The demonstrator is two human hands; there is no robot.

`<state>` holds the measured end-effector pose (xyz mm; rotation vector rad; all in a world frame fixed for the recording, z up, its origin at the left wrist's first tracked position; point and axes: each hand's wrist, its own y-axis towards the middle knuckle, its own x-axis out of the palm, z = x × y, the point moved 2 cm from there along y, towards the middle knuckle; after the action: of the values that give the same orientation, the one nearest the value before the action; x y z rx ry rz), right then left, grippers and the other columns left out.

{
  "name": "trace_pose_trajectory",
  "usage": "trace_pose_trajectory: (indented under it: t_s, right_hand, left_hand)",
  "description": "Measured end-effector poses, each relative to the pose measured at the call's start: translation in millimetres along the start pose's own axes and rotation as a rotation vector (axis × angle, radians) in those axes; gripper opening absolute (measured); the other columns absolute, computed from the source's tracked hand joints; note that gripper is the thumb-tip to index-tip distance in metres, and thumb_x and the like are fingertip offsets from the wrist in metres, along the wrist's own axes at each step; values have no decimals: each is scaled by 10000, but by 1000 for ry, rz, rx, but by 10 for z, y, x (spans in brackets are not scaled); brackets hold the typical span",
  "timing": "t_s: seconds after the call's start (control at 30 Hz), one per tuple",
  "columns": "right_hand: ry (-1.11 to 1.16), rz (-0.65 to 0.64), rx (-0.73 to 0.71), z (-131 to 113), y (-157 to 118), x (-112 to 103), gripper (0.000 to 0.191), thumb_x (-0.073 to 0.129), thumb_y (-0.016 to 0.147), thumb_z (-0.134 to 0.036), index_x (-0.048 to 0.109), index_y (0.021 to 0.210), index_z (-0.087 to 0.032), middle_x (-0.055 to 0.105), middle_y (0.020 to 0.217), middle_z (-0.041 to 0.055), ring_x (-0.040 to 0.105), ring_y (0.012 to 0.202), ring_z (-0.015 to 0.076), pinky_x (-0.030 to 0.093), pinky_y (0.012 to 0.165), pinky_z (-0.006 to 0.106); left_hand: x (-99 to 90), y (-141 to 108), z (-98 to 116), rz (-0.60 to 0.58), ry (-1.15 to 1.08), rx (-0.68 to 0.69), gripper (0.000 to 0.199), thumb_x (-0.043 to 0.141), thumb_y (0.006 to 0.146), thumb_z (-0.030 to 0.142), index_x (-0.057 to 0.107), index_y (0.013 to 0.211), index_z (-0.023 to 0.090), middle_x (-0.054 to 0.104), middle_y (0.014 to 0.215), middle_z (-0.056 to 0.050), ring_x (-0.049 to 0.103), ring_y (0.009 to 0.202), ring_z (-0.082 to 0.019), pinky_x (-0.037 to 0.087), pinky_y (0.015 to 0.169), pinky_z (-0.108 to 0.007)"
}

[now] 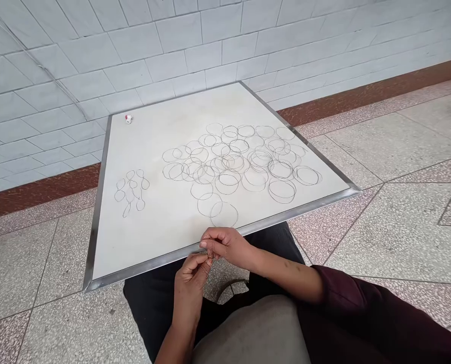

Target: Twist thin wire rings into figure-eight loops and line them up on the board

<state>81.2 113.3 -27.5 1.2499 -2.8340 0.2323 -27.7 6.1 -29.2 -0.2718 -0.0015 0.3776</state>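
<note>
My left hand (190,290) is closed just off the table's front edge, thumb and forefinger pinched together. Right above it, my right hand (231,247) pinches too, its fingertips almost touching those of the left. Between them is what looks like a thin dark wire (209,255), mostly covered by the fingers. Beyond the hands, many thin wire rings (224,202) lie flat and overlapping across the middle and right of the white table (145,227). Several smaller wire pieces with twisted loops (135,188) lie in a group at the left.
A small white and red object (129,119) sits near the table's far left corner. A metal strip (142,269) edges the tabletop. Behind stands a white tiled wall (180,35). My legs (149,303) are under the front edge, above a speckled floor (77,323).
</note>
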Motion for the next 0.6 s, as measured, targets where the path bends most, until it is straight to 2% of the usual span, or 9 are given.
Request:
trace_pose_trajectory:
  t_s: [0.17, 0.33, 0.47, 0.6]
  right_hand:
    - [39, -22, 30, -12, 9, -29, 235, 633, 854, -396, 622, 777, -174, 580, 565, -42, 538, 523, 96, 459, 541, 210]
    - [26, -21, 35, -34, 12, -29, 249, 649, 839, -405, 628, 762, -168, 589, 572, -37, 540, 514, 91, 462, 530, 206]
    - [42, -23, 68, -23, 17, -44, 277, 656, 832, -436, 627, 762, -169, 606, 597, -30, 541, 502, 85, 453, 506, 201]
    - [89, -53, 128, 42, 29, -64, 311, 680, 810, -474, 634, 786, -168, 616, 611, -30, 553, 497, 81, 452, 481, 195]
  left_hand:
    - [12, -22, -29, -30, -78, -125, 248, 734, 760, 389, 793, 911, 202, 685, 795, -38, 483, 675, -136, 412, 652, -266]
    - [6, -42, 18, -47, 5, -85, 264, 710, 775, 399, 791, 943, 212, 665, 797, -34, 498, 695, -152, 414, 656, -275]
    - [-21, -62, 60, -113, 41, -27, 301, 611, 860, 431, 771, 1021, 234, 659, 860, -42, 529, 773, -181, 423, 698, -289]
    - [-74, -46, 37, -153, -10, -94, 324, 603, 863, 440, 772, 1029, 220, 638, 867, -56, 518, 757, -177, 423, 676, -287]
